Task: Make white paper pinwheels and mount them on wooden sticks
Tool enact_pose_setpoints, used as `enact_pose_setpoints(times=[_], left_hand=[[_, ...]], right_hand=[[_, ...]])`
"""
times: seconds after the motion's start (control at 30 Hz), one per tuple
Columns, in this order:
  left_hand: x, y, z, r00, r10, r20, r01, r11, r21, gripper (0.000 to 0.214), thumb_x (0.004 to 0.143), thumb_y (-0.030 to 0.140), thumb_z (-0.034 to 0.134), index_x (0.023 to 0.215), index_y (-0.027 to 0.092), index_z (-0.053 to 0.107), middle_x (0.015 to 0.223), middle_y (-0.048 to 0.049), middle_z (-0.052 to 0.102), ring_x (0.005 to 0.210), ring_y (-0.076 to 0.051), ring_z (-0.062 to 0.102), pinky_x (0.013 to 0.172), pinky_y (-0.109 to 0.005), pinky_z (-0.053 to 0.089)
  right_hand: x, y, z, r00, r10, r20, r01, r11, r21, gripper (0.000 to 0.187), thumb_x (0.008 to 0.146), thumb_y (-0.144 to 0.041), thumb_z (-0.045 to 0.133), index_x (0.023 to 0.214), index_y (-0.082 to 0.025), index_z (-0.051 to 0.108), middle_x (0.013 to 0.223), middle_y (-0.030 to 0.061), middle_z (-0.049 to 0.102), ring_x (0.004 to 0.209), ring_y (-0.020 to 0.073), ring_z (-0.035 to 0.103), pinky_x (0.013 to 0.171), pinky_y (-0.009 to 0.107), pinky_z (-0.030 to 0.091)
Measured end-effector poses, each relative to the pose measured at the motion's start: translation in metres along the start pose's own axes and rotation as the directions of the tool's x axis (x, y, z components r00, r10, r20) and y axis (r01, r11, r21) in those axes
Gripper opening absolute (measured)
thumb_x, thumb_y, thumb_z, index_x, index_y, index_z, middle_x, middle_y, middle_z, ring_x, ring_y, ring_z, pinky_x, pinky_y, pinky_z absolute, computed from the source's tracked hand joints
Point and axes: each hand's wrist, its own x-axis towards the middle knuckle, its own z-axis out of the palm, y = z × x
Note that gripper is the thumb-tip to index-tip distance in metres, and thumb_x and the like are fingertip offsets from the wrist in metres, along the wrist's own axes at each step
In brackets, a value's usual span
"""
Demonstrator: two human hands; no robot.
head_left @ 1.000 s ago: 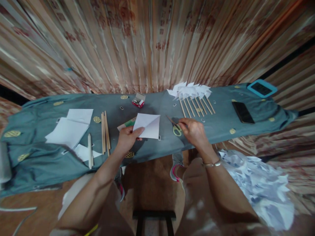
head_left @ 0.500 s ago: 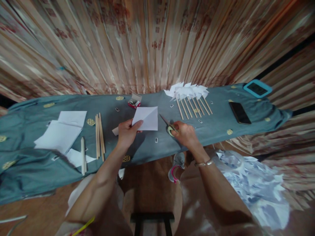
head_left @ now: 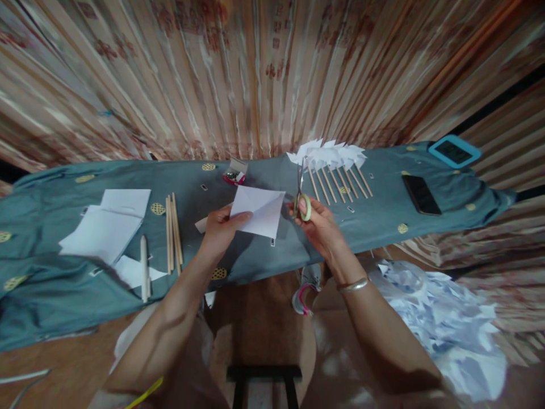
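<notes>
My left hand (head_left: 222, 228) pinches a square sheet of white paper (head_left: 260, 211) by its left side, thumb on top. A diagonal crease crosses the sheet. In my right hand (head_left: 315, 225) is a pair of scissors (head_left: 301, 193) with pale green handles, the blades pointing away from me. The scissors are just right of the paper, apart from it. Beyond the sheet stands a small open red box (head_left: 234, 178) with tiny metal items in it. A row of paper pinwheels (head_left: 327, 156) on wooden sticks lies past the scissors.
On the cloth-covered table (head_left: 191, 182), left, lie stacked white sheets (head_left: 102, 230), several wooden sticks (head_left: 172, 233) and a pale pen-like tool (head_left: 145, 267). To the right are a phone (head_left: 420, 194) and a blue-framed device (head_left: 455, 151). A bag of paper scraps (head_left: 438, 318) sits below; a curtain (head_left: 255, 79) hangs behind.
My right hand has turned the scissors from pointing left toward the paper to pointing away from me. The paper has tilted and shifted slightly right in my left hand.
</notes>
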Motion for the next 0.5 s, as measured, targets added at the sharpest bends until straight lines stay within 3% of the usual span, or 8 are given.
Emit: enact_pose_setpoints(times=[0.13,0.23,0.4,0.5], left_hand=[[-0.005,0.001,0.001,0.994,-0.088,0.072,0.087,0.996,0.021,0.025,0.048,0.029,0.086,0.065,0.014,0.075,0.058,0.0005,0.068,0.051,-0.012,0.055,0.051,-0.023,0.039],[-0.005,0.001,0.001,0.994,-0.088,0.059,0.089,0.996,-0.019,0.026,0.047,0.028,0.088,0.066,0.014,0.076,0.059,0.0001,0.069,0.051,-0.011,0.056,0.051,-0.022,0.04],[-0.007,0.005,0.005,0.998,-0.07,-0.011,0.064,0.956,-0.286,0.035,0.043,0.029,0.093,0.07,0.014,0.076,0.072,-0.0032,0.074,0.064,-0.014,0.065,0.066,-0.026,0.051],[-0.009,0.009,0.007,0.995,-0.094,-0.014,0.083,0.928,-0.362,0.038,0.042,0.029,0.094,0.071,0.013,0.075,0.073,-0.0049,0.075,0.068,-0.016,0.067,0.071,-0.028,0.053]], right_hand=[[0.002,0.001,0.013,0.999,-0.018,-0.043,0.018,1.0,-0.004,0.061,0.035,-0.027,0.096,0.087,-0.021,0.066,0.063,-0.0075,0.067,0.054,0.0074,0.057,0.047,0.018,0.04],[0.004,0.004,0.02,0.998,-0.026,-0.059,0.023,0.999,-0.046,0.057,0.033,-0.024,0.095,0.082,-0.019,0.066,0.055,-0.0097,0.061,0.046,0.0047,0.048,0.043,0.018,0.033],[0.009,0.012,0.029,0.997,-0.053,-0.055,0.051,0.998,-0.042,0.049,0.037,-0.028,0.094,0.077,-0.019,0.066,0.052,-0.0082,0.059,0.047,0.0063,0.047,0.044,0.021,0.03],[0.012,0.015,0.032,0.997,-0.07,-0.035,0.069,0.997,-0.027,0.049,0.039,-0.03,0.093,0.079,-0.02,0.067,0.053,-0.0082,0.059,0.048,0.0062,0.047,0.045,0.021,0.03]])
